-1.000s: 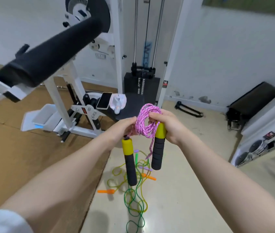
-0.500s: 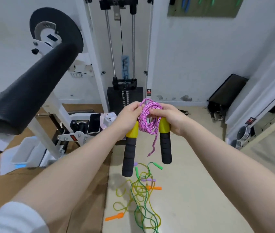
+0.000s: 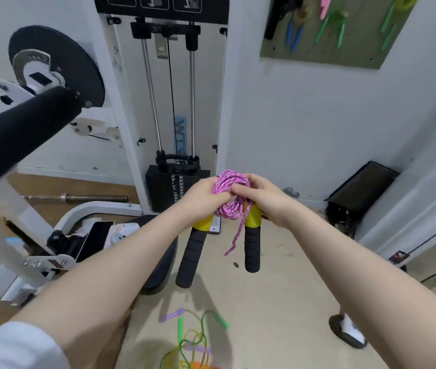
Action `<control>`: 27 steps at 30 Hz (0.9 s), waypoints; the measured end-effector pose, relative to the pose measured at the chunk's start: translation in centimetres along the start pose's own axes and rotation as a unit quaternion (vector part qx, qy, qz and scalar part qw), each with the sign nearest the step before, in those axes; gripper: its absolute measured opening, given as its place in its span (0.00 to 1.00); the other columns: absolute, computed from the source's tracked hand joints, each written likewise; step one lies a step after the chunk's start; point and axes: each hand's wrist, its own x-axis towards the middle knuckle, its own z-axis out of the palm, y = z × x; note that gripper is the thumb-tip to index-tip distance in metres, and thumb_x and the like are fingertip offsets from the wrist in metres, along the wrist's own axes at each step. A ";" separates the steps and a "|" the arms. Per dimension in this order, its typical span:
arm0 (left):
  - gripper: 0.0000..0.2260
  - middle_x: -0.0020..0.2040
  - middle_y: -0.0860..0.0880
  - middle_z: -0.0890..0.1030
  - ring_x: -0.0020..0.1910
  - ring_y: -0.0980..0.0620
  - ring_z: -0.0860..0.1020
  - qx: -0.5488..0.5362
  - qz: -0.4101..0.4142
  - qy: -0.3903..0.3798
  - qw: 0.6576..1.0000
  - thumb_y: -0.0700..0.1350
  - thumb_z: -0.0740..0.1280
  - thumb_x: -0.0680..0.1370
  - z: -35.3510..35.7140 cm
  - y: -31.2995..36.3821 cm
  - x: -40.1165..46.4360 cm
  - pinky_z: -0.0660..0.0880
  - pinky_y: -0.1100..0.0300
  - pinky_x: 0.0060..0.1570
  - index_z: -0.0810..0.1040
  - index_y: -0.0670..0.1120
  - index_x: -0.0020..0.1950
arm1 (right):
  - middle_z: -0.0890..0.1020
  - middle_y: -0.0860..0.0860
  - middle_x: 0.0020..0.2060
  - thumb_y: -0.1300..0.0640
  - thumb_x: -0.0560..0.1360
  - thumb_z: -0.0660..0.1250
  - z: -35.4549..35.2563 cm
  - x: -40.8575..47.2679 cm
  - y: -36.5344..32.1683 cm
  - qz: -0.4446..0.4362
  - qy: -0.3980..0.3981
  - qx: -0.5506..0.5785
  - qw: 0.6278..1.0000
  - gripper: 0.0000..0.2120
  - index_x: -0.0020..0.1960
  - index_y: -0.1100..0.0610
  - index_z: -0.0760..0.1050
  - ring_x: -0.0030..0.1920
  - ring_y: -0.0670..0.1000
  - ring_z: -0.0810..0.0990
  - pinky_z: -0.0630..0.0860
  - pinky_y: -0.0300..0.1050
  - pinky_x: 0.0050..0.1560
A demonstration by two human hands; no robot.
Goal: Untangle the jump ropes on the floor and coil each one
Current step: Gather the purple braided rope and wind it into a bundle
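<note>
left hand (image 3: 204, 199) + right hand (image 3: 262, 197) grip pink rope coil (image 3: 229, 191), frame centre | handles (image 3: 252, 243) hang | tangled ropes (image 3: 188, 344) bottom centre

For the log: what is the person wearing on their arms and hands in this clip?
Both forearms are bare. The left hand and right hand have no gloves, and no rings, watch or wristband show. A white sleeve covers the left upper arm at the bottom-left corner. No sleeve is in view on the right arm.

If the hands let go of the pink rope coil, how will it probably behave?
The pink rope coil looks braided and floppy, with a loose end dangling, so it would likely unwind. Its foam handles hang straight down, seemingly heavier, and would probably pull it apart.
</note>
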 end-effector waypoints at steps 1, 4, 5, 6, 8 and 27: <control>0.05 0.41 0.47 0.81 0.40 0.52 0.78 0.011 -0.003 -0.001 1.000 0.41 0.64 0.74 0.4 0.7 1.8 0.74 0.57 0.44 0.78 0.45 0.46 | 0.79 0.54 0.57 0.55 0.75 0.68 -2.0 1.0 -0.5 -0.011 -0.008 -0.054 0.998 0.21 0.65 0.58 0.68 0.56 0.52 0.79 0.76 0.44 0.57; 0.06 0.36 0.48 0.77 0.35 0.52 0.74 0.051 0.010 -0.014 0.999 0.41 0.63 0.73 1.3 2.6 6.7 0.70 0.56 0.39 0.77 0.40 0.46 | 0.71 0.49 0.65 0.54 0.74 0.69 -7.1 3.7 -2.6 -0.086 -0.023 -0.193 0.977 0.29 0.71 0.52 0.62 0.62 0.47 0.72 0.69 0.42 0.63; 0.06 0.35 0.48 0.76 0.34 0.52 0.73 0.057 0.012 -0.015 0.998 0.41 0.64 0.73 1.6 3.3 8.2 0.69 0.56 0.38 0.76 0.39 0.45 | 0.69 0.48 0.66 0.53 0.73 0.69 -8.4 4.5 -3.3 -0.113 -0.027 -0.222 0.968 0.31 0.72 0.50 0.60 0.64 0.46 0.70 0.67 0.41 0.64; 0.07 0.34 0.47 0.77 0.34 0.51 0.74 0.061 0.012 -0.014 0.998 0.42 0.64 0.73 1.8 3.9 9.7 0.69 0.56 0.38 0.76 0.38 0.44 | 0.67 0.48 0.67 0.54 0.74 0.69 -9.5 5.2 -3.9 -0.134 -0.036 -0.243 0.960 0.31 0.73 0.49 0.59 0.65 0.46 0.69 0.66 0.41 0.66; 0.08 0.38 0.45 0.81 0.38 0.49 0.78 0.074 0.014 -0.020 0.997 0.45 0.66 0.74 2.0 5.0 12.7 0.73 0.55 0.41 0.78 0.40 0.45 | 0.68 0.49 0.68 0.55 0.75 0.68 -11.4 6.7 -4.7 -0.162 -0.052 -0.288 0.942 0.29 0.72 0.51 0.61 0.66 0.45 0.68 0.65 0.41 0.68; 0.06 0.37 0.50 0.76 0.34 0.55 0.74 0.063 0.169 0.007 0.984 0.39 0.68 0.71 -1.5 13.9 52.4 0.71 0.64 0.36 0.75 0.47 0.45 | 0.81 0.53 0.40 0.70 0.73 0.65 -33.7 36.1 -14.4 -0.187 0.068 -0.023 0.980 0.12 0.53 0.57 0.74 0.37 0.48 0.80 0.78 0.40 0.42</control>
